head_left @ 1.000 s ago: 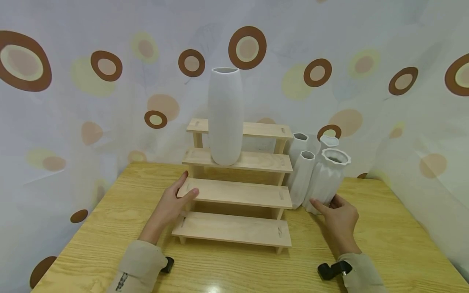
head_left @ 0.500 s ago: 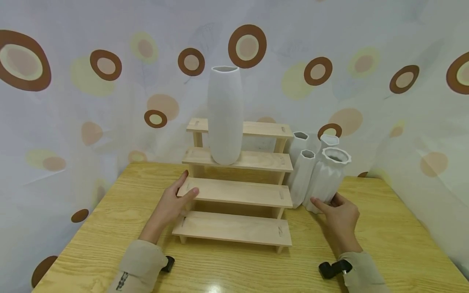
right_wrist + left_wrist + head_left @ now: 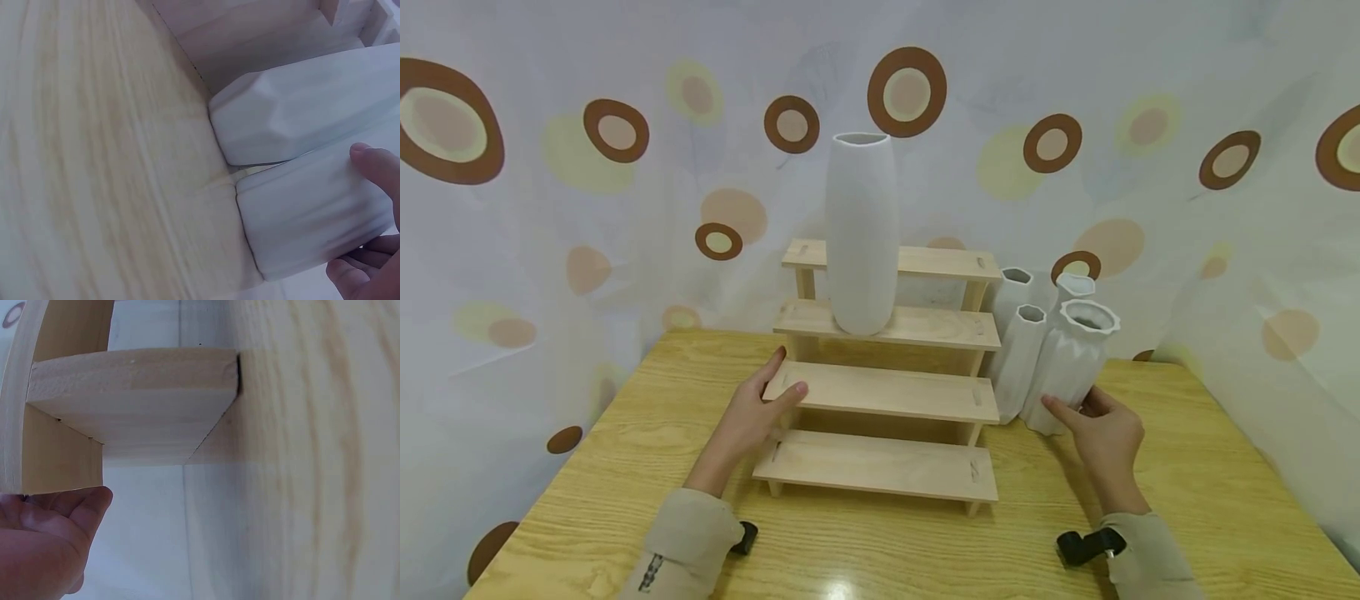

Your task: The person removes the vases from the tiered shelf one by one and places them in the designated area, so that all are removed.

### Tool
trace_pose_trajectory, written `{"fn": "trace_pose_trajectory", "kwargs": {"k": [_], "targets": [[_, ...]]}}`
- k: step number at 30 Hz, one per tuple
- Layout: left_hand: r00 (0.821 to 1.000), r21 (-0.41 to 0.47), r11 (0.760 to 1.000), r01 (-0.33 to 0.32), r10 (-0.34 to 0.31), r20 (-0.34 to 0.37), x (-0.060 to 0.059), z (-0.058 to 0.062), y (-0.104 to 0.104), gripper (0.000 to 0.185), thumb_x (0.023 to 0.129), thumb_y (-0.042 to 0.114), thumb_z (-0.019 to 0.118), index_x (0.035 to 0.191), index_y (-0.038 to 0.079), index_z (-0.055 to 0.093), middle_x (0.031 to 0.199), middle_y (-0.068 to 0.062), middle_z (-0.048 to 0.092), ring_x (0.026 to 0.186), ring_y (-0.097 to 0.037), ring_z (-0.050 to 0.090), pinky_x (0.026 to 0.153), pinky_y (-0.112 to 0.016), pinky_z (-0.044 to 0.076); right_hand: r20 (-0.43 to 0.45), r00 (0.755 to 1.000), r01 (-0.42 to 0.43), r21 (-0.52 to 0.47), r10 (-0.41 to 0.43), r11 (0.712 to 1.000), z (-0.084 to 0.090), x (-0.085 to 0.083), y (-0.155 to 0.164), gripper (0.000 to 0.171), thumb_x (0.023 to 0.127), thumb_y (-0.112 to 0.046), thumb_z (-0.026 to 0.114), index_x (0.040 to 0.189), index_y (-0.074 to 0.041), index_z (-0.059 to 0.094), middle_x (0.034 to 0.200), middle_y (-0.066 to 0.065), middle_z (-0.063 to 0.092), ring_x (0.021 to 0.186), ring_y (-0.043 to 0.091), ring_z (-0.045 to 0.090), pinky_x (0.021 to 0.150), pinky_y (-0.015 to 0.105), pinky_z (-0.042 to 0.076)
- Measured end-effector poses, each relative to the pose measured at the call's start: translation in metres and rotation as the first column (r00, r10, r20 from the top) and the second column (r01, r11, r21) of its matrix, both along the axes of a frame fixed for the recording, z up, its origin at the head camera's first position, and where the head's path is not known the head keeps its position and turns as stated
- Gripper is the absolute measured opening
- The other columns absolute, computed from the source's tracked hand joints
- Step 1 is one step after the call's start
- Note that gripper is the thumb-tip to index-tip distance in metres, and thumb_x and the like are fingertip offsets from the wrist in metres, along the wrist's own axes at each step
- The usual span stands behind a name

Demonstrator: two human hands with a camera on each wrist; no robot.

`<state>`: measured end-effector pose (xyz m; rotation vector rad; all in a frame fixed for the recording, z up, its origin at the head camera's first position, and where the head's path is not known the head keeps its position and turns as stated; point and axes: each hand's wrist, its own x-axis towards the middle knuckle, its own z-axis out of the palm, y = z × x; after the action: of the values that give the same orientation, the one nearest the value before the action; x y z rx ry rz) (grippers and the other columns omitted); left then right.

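Observation:
My left hand grips the left end of a stepped wooden display stand, thumb on the second step from the bottom. In the left wrist view, its fingers curl against the stand's wooden edge. To the stand's right, my right hand holds the lower part of a fluted white vase with a scalloped rim. In the right wrist view, its thumb lies on the vase's side and the other fingers bend round the opposite side. The vase's base sits on the table.
A tall white vase stands on the stand's second step from the top. Beside the held vase are a slim faceted vase and two more behind, one with a hexagonal mouth, one with a wavy rim. A patterned backdrop rises behind the wooden table.
My right hand has shifted slightly up and to the right along the fluted vase, which stays in place. The left hand and the stand have not moved.

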<state>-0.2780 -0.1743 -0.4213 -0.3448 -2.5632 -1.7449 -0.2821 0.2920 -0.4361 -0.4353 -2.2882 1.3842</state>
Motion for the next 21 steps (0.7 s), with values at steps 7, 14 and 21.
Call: {"fn": "trace_pose_trajectory", "kwargs": {"k": [7,14,21], "targets": [[1.0,0.008,1.0,0.001,-0.001,0.017,0.005,0.008,0.003,0.08,0.1,0.039,0.059,0.159,0.008,0.014,0.164,-0.008,0.012,0.149,-0.028,0.006,0.117,-0.053,0.015,-0.007,1.0,0.015,-0.069,-0.015,0.998,0.008,-0.001,0.003,0.069,0.072,-0.037,0.089,0.13,-0.007,0.066,0.124,0.013,0.065,0.108,0.012,0.064,0.075,0.01,0.048],[0.999,0.006,1.0,0.006,-0.006,0.045,0.02,0.033,0.008,0.076,0.102,0.029,0.058,0.157,0.002,0.014,0.163,-0.012,0.011,0.149,-0.031,0.006,0.117,-0.052,0.016,-0.037,0.999,0.003,-0.199,-0.01,0.98,0.022,0.001,0.003,0.069,0.073,-0.032,0.089,0.132,-0.007,0.064,0.129,0.015,0.062,0.113,0.015,0.063,0.079,0.012,0.05],[0.999,0.004,1.0,-0.002,0.002,0.053,0.022,0.035,0.009,0.076,0.102,0.032,0.058,0.158,0.005,0.015,0.163,-0.01,0.013,0.149,-0.03,0.007,0.117,-0.053,0.016,-0.013,0.999,0.029,-0.26,-0.033,0.965,0.034,0.005,0.002,0.074,0.073,-0.034,0.089,0.135,-0.004,0.061,0.133,0.016,0.06,0.111,0.013,0.064,0.077,0.012,0.05]]}}
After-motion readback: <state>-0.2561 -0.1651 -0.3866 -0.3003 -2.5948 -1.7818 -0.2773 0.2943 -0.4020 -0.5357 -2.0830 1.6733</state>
